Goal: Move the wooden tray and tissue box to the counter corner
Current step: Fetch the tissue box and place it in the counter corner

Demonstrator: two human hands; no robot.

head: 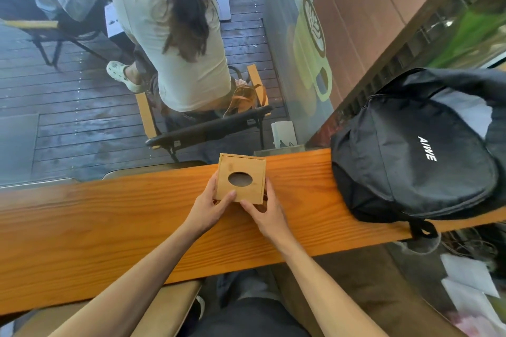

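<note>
A square wooden tissue box (247, 165) with an oval hole in its lid stands on the orange wooden counter (109, 221), near its far edge. My left hand (209, 209) grips the box's left near corner, thumb on the lid. My right hand (264, 215) holds its right near corner, fingers down the right side. No tissue shows in the hole. I see no separate wooden tray in the head view.
A black backpack (413, 150) lies on the counter to the right of the box, filling that end by the wall. Beyond the glass a person (175, 44) sits on a chair on a dark deck. A stool (164, 306) is under the counter.
</note>
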